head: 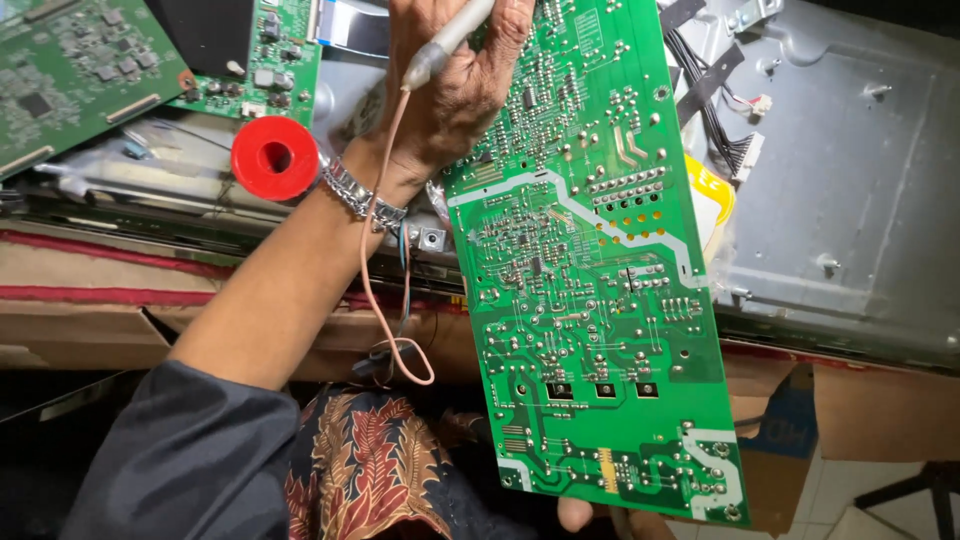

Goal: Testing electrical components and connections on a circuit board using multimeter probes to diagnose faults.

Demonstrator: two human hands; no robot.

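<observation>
Green fibreglass, the large circuit board is standing tilted, solder side up, in the middle of the scene, propped near its lower edge by right-hand fingers whose closure I cannot tell. It is looking light, stiff and prickly with solder points, so bare edges are suiting it best. Farther off, the left hand is closing around a grey pen-like soldering tool and pressing the board's far-left edge, a red spool lying to its left.

Yellow label behind the board; brown cardboard box lower right.

Grey pen-shaped soldering tool: tip cut off by top edge. Large green circuit board hides right hand, one fingertip showing; component side unseen.
</observation>
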